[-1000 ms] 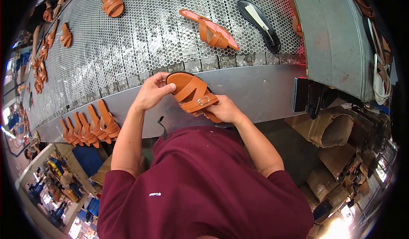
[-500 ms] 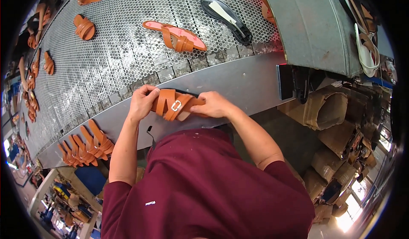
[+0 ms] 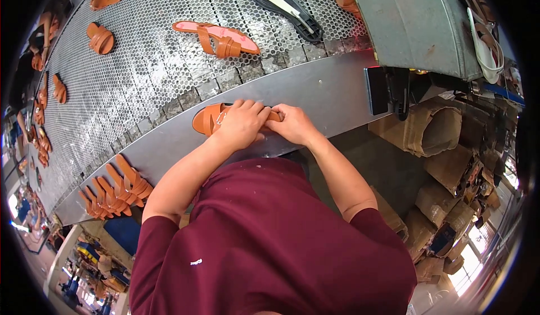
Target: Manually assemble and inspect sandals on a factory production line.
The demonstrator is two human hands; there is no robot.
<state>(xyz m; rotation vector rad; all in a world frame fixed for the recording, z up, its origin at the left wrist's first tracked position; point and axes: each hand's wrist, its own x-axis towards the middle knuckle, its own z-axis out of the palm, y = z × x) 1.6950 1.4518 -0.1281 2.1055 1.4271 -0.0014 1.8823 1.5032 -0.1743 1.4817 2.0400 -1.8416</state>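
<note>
One buckled sandal point(image 3: 203, 120) was over the metal table point(image 3: 292, 87), the left hand point(image 3: 243, 123) closed across its straps and the right hand point(image 3: 292, 124) with its grip clamped on one end. About six brown sandals point(image 3: 133, 184) stood in a row; one pink-lined sandal point(image 3: 228, 46) and one black sole point(image 3: 287, 12) lay on the mesh belt point(image 3: 152, 39).

Fisheye head view, facing down
It looks from close above the near side of the metal ledge point(image 3: 329, 98); far left of it, the view seems blurred.
</note>
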